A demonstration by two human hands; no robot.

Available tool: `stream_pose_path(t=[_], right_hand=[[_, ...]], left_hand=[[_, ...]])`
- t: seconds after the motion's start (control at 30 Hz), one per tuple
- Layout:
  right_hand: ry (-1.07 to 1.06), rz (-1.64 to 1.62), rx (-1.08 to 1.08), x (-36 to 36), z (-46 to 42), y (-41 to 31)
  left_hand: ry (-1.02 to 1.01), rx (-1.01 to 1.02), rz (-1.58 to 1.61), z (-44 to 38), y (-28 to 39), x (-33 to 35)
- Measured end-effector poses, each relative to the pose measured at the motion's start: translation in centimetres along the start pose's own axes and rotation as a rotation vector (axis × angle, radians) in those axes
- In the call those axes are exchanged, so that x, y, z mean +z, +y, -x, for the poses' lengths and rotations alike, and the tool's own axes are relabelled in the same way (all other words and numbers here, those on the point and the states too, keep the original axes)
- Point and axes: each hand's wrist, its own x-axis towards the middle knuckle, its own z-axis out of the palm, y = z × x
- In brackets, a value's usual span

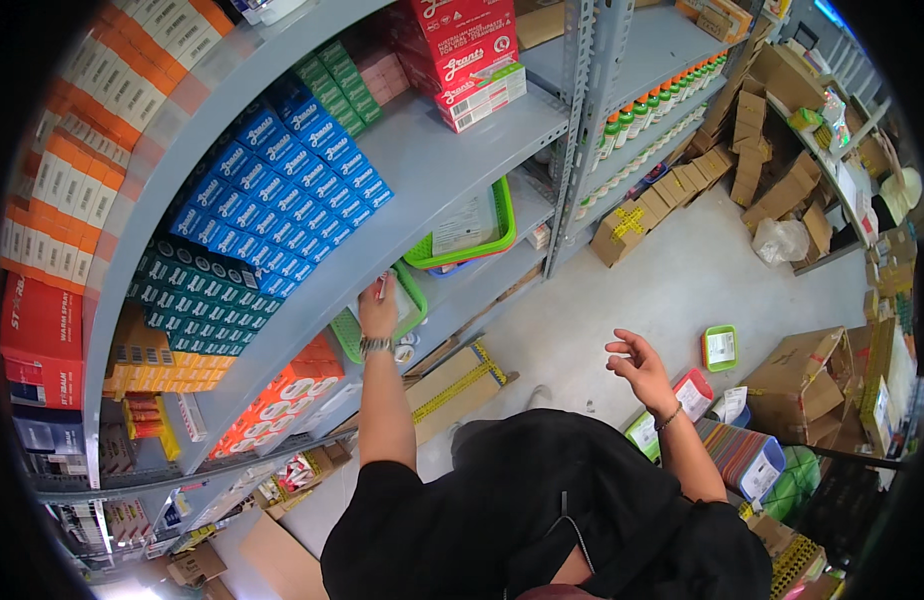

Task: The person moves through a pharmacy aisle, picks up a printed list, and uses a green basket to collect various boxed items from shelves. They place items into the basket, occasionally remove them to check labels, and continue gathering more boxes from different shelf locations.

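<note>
My left hand (379,306), with a metal watch (376,345) at its wrist, reaches over a green plastic basket (412,298) on the lower shelf. Between its fingers is a small red-and-white item (384,282), too small to make out. A printed paper sheet lies in that basket, partly hidden by the hand. Farther along the same shelf, another green basket (507,217) rests on stacked baskets and holds a printed sheet (462,225). My right hand (645,375) hangs in the air above the floor, fingers apart and holding nothing.
Blue Grants toothpaste boxes (282,180) and red Grants boxes (469,60) fill the shelf above. Flattened cardboard (451,390) lies at the shelf foot. Stacked baskets (739,454) and a large carton (796,382) stand at right. Another person (893,199) is at the far-right table.
</note>
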Motion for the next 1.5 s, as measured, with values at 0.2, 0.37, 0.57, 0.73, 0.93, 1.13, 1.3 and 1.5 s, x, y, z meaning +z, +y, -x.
stream_pose_path(t=[0.2, 0.37, 0.57, 0.73, 0.93, 1.13, 1.3, 1.5], right_hand=[[-0.067, 0.083, -0.122, 0.3, -0.5, -1.2], [0.023, 0.206, -0.087, -1.2, 0.0, 0.3], [-0.008, 0.318, -0.123, -1.4, 0.0, 1.1], [-0.032, 0.349, -0.189, -1.4, -1.1, 0.8], [-0.096, 0.342, -0.219, -0.1, -1.9, 0.2], [-0.186, 0.371, -0.212, 1.8, -2.5, 1.0], [-0.244, 0.434, -0.231, 4.1, -2.6, 0.9], [-0.303, 0.436, -0.211, 8.2, -2.6, -0.6]], left_hand=[[0.111, 0.199, -0.38, -5.2, 1.3, 5.4], [0.11, 0.233, -0.464, -6.1, 4.1, 4.2], [0.079, 0.357, -0.412, -6.7, 5.1, 2.9], [0.152, 0.39, -0.568, -6.4, 5.7, 2.6], [0.018, -0.134, 0.28, -4.3, 8.1, 0.3], [0.139, -0.207, 0.722, -0.5, 6.3, -1.2], [0.112, -0.299, 0.851, 3.7, 4.6, -3.4], [0.044, -0.393, 0.9, 8.3, 1.9, -6.8]])
